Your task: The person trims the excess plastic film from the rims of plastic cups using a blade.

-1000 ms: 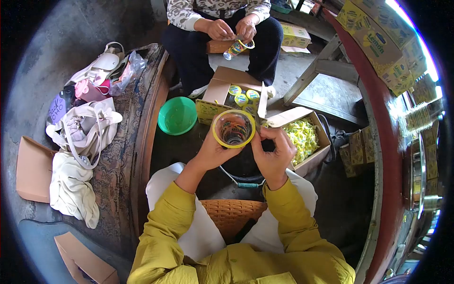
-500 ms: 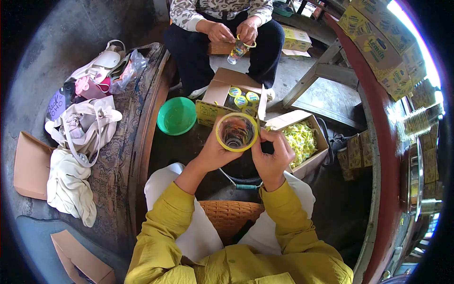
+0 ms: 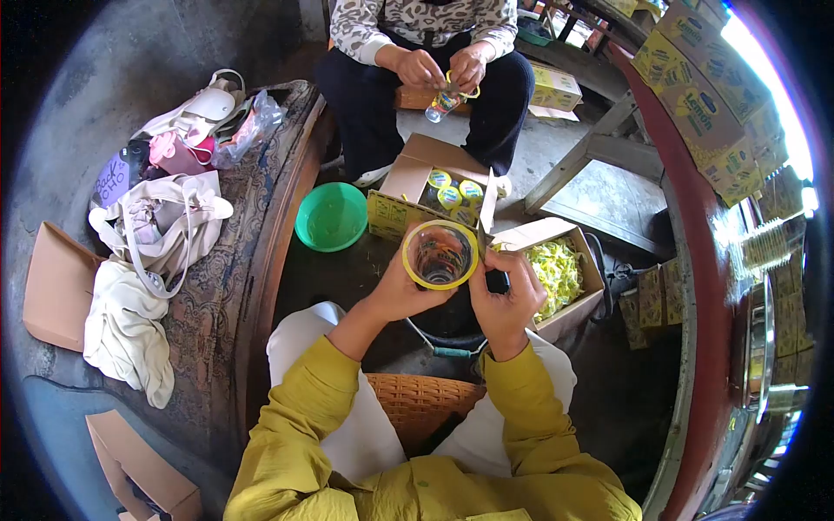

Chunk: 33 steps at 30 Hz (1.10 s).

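A clear plastic cup (image 3: 440, 256) with a yellow rim and printed sides faces me with its open mouth. My left hand (image 3: 402, 291) is wrapped round its left side and underside. At the rim's right side, my right hand (image 3: 511, 291) has thumb and forefinger pressed together; whatever is between them is too small to make out. Just beyond the cup stands an open carton (image 3: 387, 215) holding several cups with yellow lids. To the right, another box (image 3: 569, 317) is full of yellow-green strips (image 3: 553, 271). A dark bucket (image 3: 441, 326) sits below my hands.
A green bowl (image 3: 331, 217) lies left of the carton. Across from me a seated person's hands (image 3: 447, 71) hold a similar cup. Bags (image 3: 161, 226) and cloth rest on the wooden bench (image 3: 228, 286) at left. A wooden frame (image 3: 586, 152) and stacked lemon cartons (image 3: 699, 104) are at right.
The view has shifted slightly. My hands keep their hold around the cup, with the right fingers still at its rim. The other person's hands have moved a little on their cup.
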Each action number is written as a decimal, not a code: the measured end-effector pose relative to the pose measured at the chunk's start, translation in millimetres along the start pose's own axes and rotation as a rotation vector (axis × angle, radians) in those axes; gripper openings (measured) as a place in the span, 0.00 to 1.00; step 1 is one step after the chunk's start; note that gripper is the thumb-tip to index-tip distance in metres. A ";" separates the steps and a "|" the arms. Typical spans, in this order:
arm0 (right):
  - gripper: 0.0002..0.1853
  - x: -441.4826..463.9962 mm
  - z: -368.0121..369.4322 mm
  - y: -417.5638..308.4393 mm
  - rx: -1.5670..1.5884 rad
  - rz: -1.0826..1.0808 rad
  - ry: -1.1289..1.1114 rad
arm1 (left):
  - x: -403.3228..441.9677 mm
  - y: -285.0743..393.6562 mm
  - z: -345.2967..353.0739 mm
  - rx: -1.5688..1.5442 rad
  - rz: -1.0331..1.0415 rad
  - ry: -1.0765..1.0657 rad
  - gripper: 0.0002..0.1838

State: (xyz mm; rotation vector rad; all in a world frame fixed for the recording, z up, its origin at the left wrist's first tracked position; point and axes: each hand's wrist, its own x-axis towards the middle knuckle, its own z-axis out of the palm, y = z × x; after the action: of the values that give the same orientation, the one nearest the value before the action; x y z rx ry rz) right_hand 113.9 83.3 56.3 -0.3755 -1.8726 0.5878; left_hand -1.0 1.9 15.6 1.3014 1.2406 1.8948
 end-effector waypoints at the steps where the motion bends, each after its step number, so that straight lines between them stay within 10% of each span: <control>1: 0.08 0.3 0.8 -0.1 0.007 0.005 -0.002 | -0.1 0.7 1.5 -0.014 -0.002 0.021 0.36; 33: 0.08 3.5 -3.1 -1.2 0.056 -0.006 -0.033 | -1.5 1.0 -3.7 -0.131 -0.066 -0.026 0.33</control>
State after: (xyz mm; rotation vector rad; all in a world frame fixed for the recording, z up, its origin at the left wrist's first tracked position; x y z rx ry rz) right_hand 115.6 84.8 60.6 -0.3258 -1.8840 0.6444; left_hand -3.7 -1.3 15.4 1.1989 1.1124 1.8732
